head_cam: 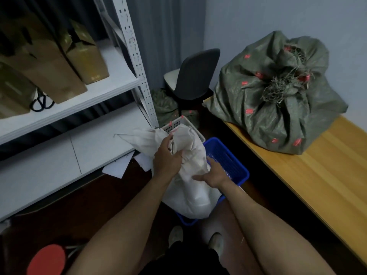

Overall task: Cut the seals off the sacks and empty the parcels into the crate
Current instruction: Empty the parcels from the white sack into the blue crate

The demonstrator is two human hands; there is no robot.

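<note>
The white woven sack point(190, 195) stands in the blue plastic crate point(236, 167). The right hand point(215, 174) lies flat against its side, fingers fairly straight. The left hand point(167, 158), just above, curls tight round the gathered neck. Beyond the crate to the right, a big green tied sack point(278, 100) sits on a wooden table point(327, 175).

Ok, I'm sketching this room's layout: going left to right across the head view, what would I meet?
Scissors on the shelf → white sack → green sack on the wooden table.
</note>
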